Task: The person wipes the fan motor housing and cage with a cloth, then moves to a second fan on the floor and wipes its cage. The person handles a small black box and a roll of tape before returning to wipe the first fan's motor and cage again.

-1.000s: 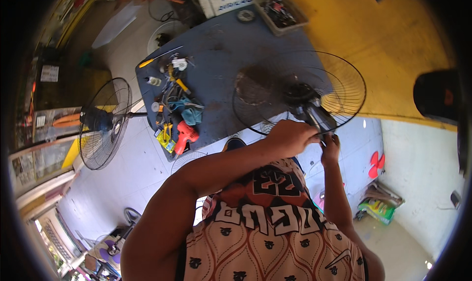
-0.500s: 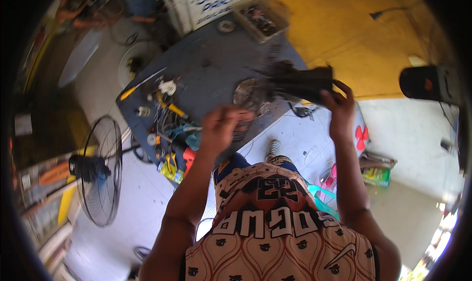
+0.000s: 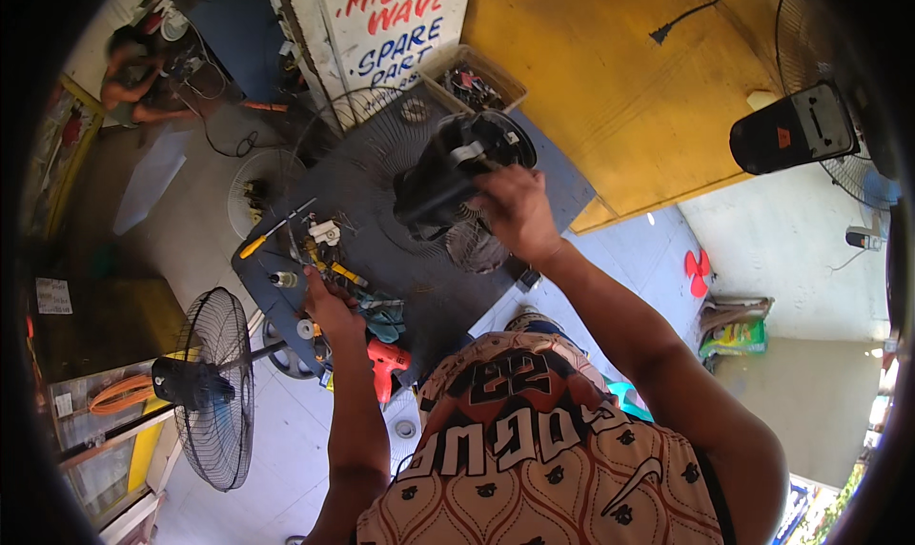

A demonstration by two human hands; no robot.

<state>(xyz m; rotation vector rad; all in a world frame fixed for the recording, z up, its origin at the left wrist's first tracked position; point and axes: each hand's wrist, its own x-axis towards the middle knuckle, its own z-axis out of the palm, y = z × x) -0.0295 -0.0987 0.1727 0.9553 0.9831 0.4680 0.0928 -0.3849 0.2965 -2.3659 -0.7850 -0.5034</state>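
Black plastic, in a bulky fan housing with a round rim (image 3: 434,187), is in the grasp of the right hand (image 3: 519,209), tilted above the worktop (image 3: 434,302); whether it touches is unclear. The left hand (image 3: 332,307) is half curled among the tools; I cannot tell whether it grips one. Close by lie a yellow-handled screwdriver (image 3: 254,247), a teal cloth (image 3: 383,320) and a red power drill (image 3: 384,369) near the edge. Under the housing spreads a dark wire fan guard (image 3: 381,154). The one-handed hold could let the heavy-looking housing twist loose and bend those wires; a careless left wrist could nudge the drill off. Beyond sits a translucent plastic parts bin (image 3: 512,101).
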